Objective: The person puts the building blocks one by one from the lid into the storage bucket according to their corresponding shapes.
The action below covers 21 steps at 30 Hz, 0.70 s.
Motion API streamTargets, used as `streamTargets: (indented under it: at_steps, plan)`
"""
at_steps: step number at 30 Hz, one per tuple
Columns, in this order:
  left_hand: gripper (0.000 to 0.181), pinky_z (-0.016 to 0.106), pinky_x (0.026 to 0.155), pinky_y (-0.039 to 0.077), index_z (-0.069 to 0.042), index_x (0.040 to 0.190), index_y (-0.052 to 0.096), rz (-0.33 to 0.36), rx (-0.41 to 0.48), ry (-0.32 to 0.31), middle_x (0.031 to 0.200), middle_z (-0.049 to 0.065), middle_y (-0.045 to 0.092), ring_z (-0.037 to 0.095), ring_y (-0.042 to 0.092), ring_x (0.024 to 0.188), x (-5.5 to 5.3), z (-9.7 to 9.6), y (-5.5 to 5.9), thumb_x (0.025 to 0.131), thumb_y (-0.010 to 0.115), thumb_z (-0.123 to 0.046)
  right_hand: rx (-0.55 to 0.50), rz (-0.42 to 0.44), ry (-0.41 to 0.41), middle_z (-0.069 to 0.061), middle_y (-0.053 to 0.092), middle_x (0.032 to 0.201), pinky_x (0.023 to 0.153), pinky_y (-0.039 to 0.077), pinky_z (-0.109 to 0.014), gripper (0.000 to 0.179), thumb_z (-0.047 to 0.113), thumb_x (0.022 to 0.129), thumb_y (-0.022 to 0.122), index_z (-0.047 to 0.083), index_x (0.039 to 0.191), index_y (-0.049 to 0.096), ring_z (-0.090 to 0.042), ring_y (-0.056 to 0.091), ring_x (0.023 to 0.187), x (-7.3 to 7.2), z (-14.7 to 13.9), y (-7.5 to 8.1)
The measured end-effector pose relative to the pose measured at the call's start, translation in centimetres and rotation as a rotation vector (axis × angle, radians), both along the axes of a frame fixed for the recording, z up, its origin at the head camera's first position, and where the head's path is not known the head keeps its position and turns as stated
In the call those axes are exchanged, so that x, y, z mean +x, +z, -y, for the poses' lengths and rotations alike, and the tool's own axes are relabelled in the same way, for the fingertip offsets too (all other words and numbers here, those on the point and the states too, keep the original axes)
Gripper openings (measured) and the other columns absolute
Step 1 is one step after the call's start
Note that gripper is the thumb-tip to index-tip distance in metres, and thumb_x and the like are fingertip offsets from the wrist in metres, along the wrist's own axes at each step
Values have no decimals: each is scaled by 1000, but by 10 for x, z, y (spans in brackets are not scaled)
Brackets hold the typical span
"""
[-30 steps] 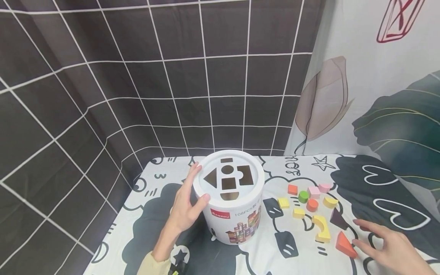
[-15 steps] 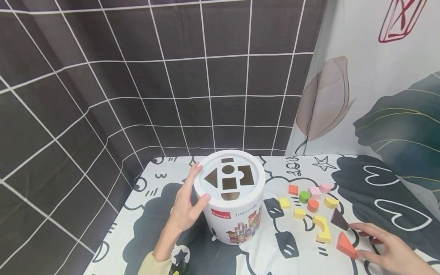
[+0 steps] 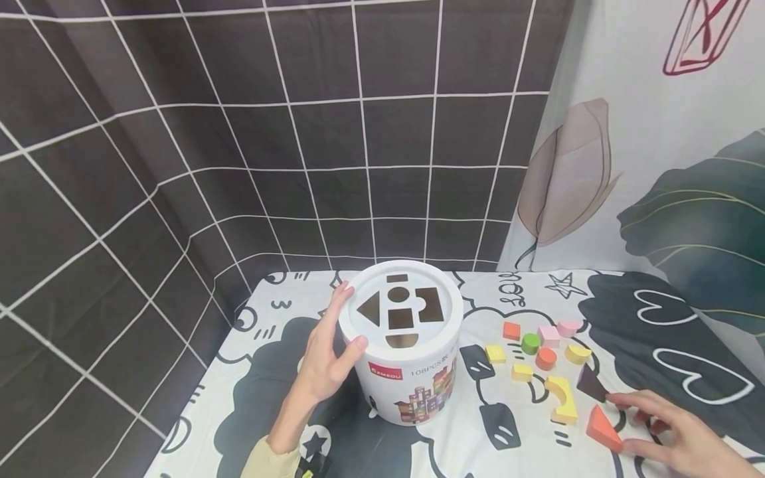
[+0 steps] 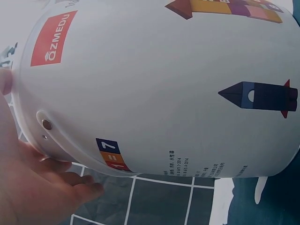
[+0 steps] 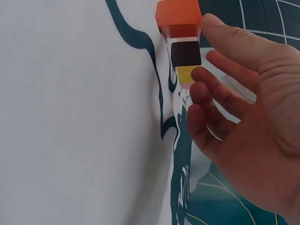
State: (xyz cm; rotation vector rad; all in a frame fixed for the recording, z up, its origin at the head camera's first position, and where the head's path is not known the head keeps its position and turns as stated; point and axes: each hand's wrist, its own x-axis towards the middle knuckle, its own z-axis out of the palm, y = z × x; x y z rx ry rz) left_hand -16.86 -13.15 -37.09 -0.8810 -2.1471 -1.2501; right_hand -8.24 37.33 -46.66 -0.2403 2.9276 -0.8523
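Observation:
My left hand [image 3: 325, 368] rests against the left side of a white bucket [image 3: 412, 378], thumb and fingers spread along its lid rim. The left wrist view shows the hand [image 4: 42, 183] beside the printed bucket wall [image 4: 140, 84]. My right hand [image 3: 675, 428] is low at the right, thumb tip at the edge of an orange triangular block [image 3: 604, 429], index fingertip beside a dark purple triangular block [image 3: 590, 384]. In the right wrist view the thumb and bent fingers of the hand [image 5: 253, 103] stand close to the orange block [image 5: 178, 18]; whether they touch is unclear.
A yellow arch block [image 3: 562, 399] lies left of the triangles. Behind it are several small blocks, among them a green cylinder [image 3: 530, 343] and an orange cylinder [image 3: 546, 358]. The bucket's lid [image 3: 366, 332] has shaped holes. A dark gridded curtain [image 3: 335, 133] stands behind.
My right hand has moved slightly left, bringing its thumb to the orange block and its index finger to the purple one. The left hand stays on the bucket; the whole view shifts a little.

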Motion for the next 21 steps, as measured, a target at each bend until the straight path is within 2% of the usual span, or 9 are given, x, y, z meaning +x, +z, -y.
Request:
streamTargets:
  at_steps: [3, 7, 11, 17, 21]
  plan:
    - [66, 48, 104, 19, -1, 136, 35, 2, 5, -1, 141, 15, 32, 29, 22, 132, 0, 0, 0, 77, 57, -20, -13, 66, 23, 0, 50, 92, 53, 37, -22, 69, 41, 66, 74, 2, 119, 53, -4, 41, 70, 0, 1, 1]
    - [65, 47, 104, 19, -2, 137, 34, 2, 6, -4, 142, 13, 32, 27, 22, 132, 0, 0, -1, 79, 56, -21, -101, 23, 78, 5, 51, 87, 49, 36, -23, 64, 35, 67, 75, 0, 117, 55, -5, 43, 67, 0, 0, -5]
    - [64, 47, 104, 19, -2, 137, 34, 2, 3, -3, 141, 14, 32, 27, 22, 132, 0, 0, -2, 79, 55, -22, -163, 23, 122, 10, 54, 88, 47, 37, -23, 62, 31, 69, 75, 1, 119, 55, -7, 45, 66, -1, -2, -10]
    - [65, 48, 104, 19, -3, 137, 34, 5, 2, -2, 142, 13, 32, 27, 22, 132, 0, 0, -2, 80, 55, -22, -199, 74, 177, 12, 53, 88, 46, 36, -24, 60, 28, 72, 73, 1, 122, 53, -7, 46, 64, -6, -4, -10]
    - [65, 48, 104, 19, -2, 137, 34, 4, 3, -1, 142, 13, 32, 27, 22, 132, 0, 0, -2, 79, 55, -22, -203, 100, 172, 10, 53, 88, 46, 36, -24, 62, 28, 72, 73, -2, 122, 52, -8, 46, 64, -7, -4, -10]
